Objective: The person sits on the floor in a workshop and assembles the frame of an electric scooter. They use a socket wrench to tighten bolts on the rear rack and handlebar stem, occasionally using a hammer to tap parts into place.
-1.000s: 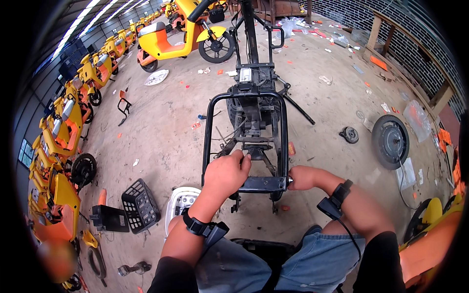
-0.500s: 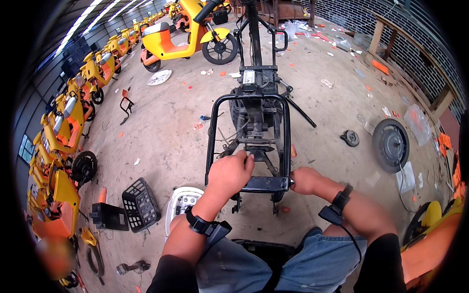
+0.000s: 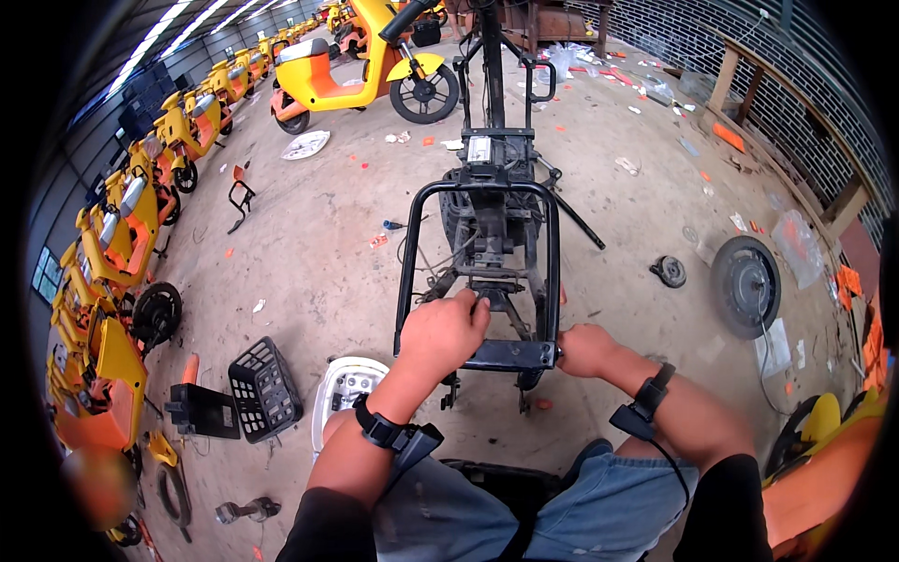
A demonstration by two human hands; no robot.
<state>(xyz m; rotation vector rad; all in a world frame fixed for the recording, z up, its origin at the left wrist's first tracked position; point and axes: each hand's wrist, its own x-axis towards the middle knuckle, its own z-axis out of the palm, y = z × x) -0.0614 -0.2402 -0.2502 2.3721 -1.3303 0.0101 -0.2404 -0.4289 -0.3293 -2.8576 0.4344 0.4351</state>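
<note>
Under both hands (image 3: pixel 445 332), black scooter frame (image 3: pixel 487 244).

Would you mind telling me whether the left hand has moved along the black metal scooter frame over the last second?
No: the left hand stays by the black metal scooter frame's rear crossbar.

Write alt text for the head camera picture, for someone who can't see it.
A person's left hand reaches inside a stripped black scooter frame while the right hand grips its rear corner. Around it on the concrete floor lie a loose wheel, a black basket and rows of yellow scooters.
</note>
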